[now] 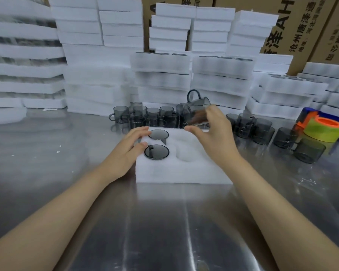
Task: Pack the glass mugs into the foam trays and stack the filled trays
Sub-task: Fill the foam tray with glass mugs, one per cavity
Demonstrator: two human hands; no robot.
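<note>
A white foam tray (182,171) lies on the steel table in front of me. Two smoky grey glass mugs sit sunk in its left pockets, one at the back (158,134) and one at the front (156,151). The pockets to their right hold nothing. My left hand (129,149) rests on the tray's left edge beside those mugs, fingers spread. My right hand (213,132) holds a tilted grey mug (197,106) above the tray's back right part, handle pointing up. Loose mugs stand behind the tray (145,116) and to the right (262,132).
Stacks of foam trays (160,79), some filled, rise along the back of the table, with cardboard boxes (305,26) behind them. A tape dispenser with a yellow-green roll (323,130) sits at the right. One mug (309,151) lies on its side nearby.
</note>
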